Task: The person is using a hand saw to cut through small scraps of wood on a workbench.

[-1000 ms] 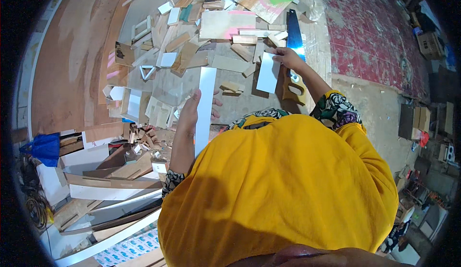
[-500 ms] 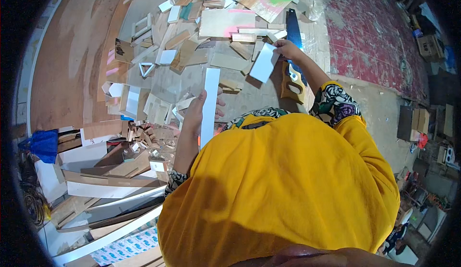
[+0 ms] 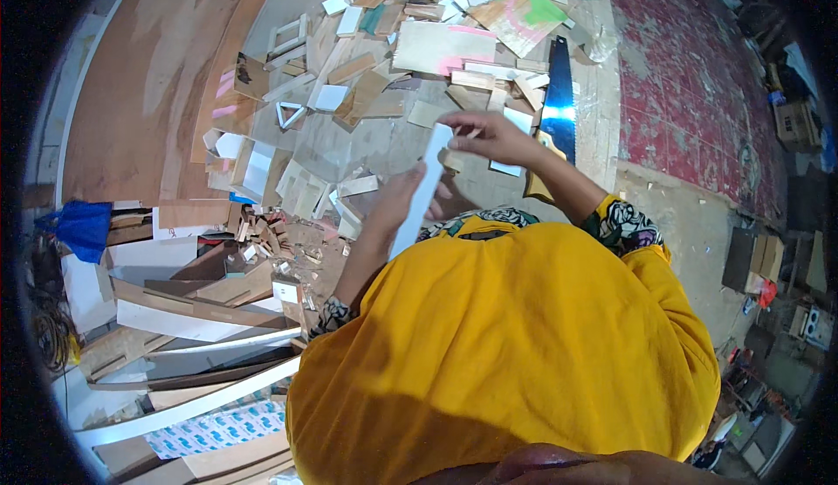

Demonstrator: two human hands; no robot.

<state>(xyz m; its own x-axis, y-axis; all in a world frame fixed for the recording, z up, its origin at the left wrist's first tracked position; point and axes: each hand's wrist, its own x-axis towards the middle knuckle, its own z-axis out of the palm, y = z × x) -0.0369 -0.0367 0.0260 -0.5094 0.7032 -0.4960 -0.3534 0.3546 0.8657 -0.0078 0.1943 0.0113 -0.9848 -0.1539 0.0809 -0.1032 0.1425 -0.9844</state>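
A long narrow white strip of board (image 3: 422,195) slants up from my body, its far end tipped to the right. My left hand (image 3: 400,201) is closed around the middle of it, with fingertips showing past its right edge. At the far end, my right hand (image 3: 491,137) pinches the strip between thumb and fingers. A white rectangular board piece (image 3: 519,120) lies just beyond my right hand, partly covered by it. To its right is a handsaw (image 3: 559,92) with a shiny blade; my right forearm hides part of its yellow handle (image 3: 543,171).
Wood and white board offcuts lie scattered ahead, among them a pink-stained board (image 3: 441,47) and a white triangular frame (image 3: 290,115). A large brown sheet (image 3: 131,92) is at far left. Stacked planks (image 3: 201,319) crowd the near left, beside a blue bag (image 3: 83,232).
My right hand has let go of the white rectangular piece, now lying by the saw, and has moved left onto the strip's far end. The strip has tilted rightward.
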